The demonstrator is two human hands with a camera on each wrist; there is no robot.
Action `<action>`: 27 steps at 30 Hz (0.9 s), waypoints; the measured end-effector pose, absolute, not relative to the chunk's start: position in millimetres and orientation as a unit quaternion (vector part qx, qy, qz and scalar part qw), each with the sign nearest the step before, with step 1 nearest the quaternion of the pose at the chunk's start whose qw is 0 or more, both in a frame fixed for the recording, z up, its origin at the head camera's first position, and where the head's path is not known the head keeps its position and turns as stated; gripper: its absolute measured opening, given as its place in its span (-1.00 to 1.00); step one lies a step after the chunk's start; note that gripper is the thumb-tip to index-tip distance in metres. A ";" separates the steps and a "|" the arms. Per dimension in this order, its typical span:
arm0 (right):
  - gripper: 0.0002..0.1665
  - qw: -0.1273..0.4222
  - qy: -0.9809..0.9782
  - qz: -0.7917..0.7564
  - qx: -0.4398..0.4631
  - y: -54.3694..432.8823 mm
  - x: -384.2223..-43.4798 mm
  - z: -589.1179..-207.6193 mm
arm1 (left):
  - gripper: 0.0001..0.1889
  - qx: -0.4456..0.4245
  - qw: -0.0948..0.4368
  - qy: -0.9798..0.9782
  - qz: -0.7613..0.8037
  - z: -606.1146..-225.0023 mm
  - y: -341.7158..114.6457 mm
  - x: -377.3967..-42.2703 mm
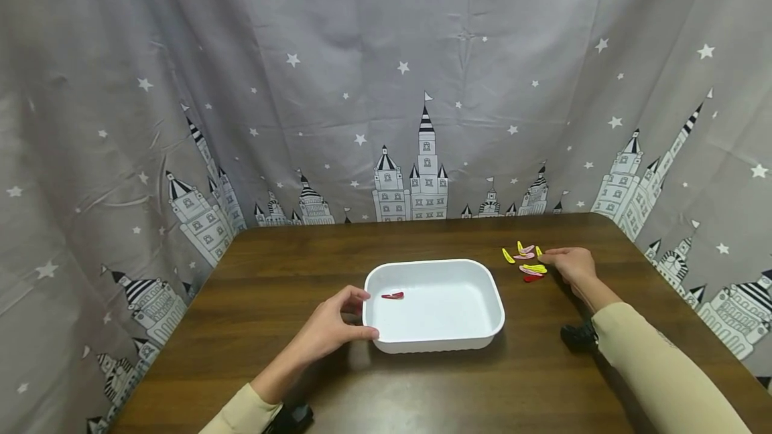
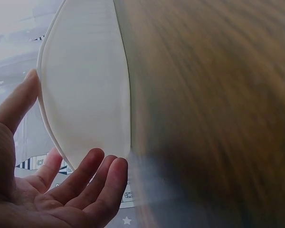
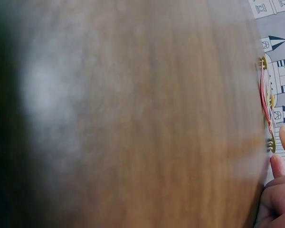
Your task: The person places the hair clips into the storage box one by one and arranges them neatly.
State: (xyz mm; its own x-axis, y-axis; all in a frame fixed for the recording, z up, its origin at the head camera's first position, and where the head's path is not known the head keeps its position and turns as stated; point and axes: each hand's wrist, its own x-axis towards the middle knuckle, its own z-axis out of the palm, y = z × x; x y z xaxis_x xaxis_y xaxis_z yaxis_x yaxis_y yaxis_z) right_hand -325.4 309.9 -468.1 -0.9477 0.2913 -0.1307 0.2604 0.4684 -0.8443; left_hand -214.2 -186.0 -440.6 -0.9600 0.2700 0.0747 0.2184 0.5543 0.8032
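Text: none legible | labels, brands: none legible | numbers, signs: none legible

Right hand (image 3: pixel 281 194) cut off by right-wrist view's edge; tabletop (image 3: pixel 147 118) blurred.

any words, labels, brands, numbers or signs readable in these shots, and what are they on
No readable text in any view.
White rectangular plastic tray: no lettering visible.
Red, yellow and pink snap hair clips: too small to tell whether any carry markings.
Beige fabric right sleeve: a faint mark, too small and unclear to read.
Grey fabric curtain: printed castles, flags and stars, no legible words or numbers.
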 end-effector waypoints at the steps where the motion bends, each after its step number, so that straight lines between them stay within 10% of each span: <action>1: -0.40 0.016 -0.858 0.487 -0.162 309.8 -325.7 -468.5 | -0.35 0.138 0.029 0.881 0.451 -441.0 -186.0 -214.5; 27: -0.54 0.039 -0.876 0.449 -0.171 303.9 -326.8 -469.6 | -0.35 0.129 0.035 0.885 0.446 -438.7 -185.1 -214.5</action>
